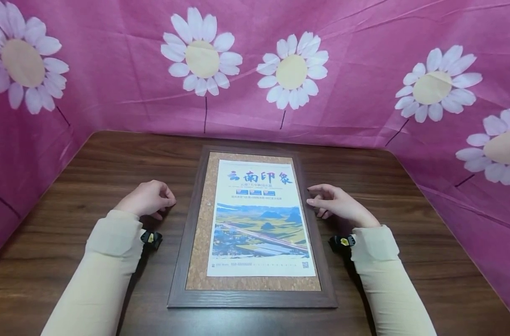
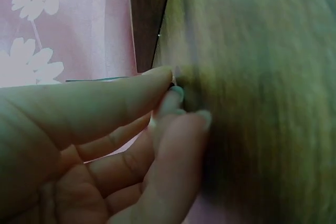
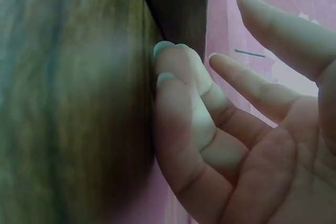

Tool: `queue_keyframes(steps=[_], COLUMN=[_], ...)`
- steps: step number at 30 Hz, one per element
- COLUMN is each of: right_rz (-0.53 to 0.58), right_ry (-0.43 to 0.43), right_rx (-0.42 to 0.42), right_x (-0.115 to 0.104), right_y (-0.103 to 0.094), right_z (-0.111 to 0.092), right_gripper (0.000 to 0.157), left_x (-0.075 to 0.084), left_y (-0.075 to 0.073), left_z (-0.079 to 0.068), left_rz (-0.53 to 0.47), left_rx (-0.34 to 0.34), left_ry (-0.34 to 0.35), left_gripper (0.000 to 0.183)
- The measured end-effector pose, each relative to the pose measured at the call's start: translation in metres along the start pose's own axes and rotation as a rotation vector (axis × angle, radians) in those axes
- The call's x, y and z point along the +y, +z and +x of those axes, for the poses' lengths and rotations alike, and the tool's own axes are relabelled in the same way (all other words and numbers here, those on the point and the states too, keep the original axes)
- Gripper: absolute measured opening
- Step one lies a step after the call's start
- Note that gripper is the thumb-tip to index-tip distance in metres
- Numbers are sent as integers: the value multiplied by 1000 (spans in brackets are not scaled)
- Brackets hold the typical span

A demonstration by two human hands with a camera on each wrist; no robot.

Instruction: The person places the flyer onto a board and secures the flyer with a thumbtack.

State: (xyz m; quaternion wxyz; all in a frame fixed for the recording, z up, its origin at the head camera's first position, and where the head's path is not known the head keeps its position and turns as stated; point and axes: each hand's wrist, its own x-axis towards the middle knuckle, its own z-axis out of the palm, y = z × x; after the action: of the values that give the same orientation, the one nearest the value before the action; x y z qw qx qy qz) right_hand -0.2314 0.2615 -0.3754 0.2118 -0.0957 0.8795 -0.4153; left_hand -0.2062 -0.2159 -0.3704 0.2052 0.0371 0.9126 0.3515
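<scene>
A dark wooden frame (image 1: pixel 183 261) with a cork board (image 1: pixel 202 224) inside lies flat on the table. On the cork rests a printed poster (image 1: pixel 259 233) with large Chinese characters above a landscape picture. To the left of the frame, my left hand (image 1: pixel 147 199) rests on the table, its fingers loosely bent. In the left wrist view its thumb (image 2: pixel 152 80) lies close to the fingertips, and no held object can be made out. My right hand (image 1: pixel 338 203) is at the frame's right side, thumb and index finger apart, the other fingers (image 3: pixel 176 114) bent against the tabletop.
The brown wood-grain table (image 1: pixel 406 214) stretches out on both sides of the frame. A pink cloth (image 1: pixel 347 93) printed with white daisies hangs behind and beside it. Each wrist wears a small black camera, one on the left (image 1: pixel 152 239) and one on the right (image 1: pixel 340 241).
</scene>
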Motion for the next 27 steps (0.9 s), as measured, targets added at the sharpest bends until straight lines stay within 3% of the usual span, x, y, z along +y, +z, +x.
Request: queue_keyframes(steps=[12, 19, 27], right_rz=[-27, -59, -141], right_ry=[-17, -33, -42], right_rx=[-12, -42, -94], right_x=[2, -5, -14], right_y=[0, 5, 11], right_z=[-7, -9, -10], right_gripper=[60, 67, 80], left_x=[-4, -11, -16], left_y=[-1, -5, -7], left_z=[0, -6, -10], left_rz=[-122, -226, -275], left_rx=[3, -54, -92], left_ry=[-41, -55, -50], left_gripper=[21, 26, 35])
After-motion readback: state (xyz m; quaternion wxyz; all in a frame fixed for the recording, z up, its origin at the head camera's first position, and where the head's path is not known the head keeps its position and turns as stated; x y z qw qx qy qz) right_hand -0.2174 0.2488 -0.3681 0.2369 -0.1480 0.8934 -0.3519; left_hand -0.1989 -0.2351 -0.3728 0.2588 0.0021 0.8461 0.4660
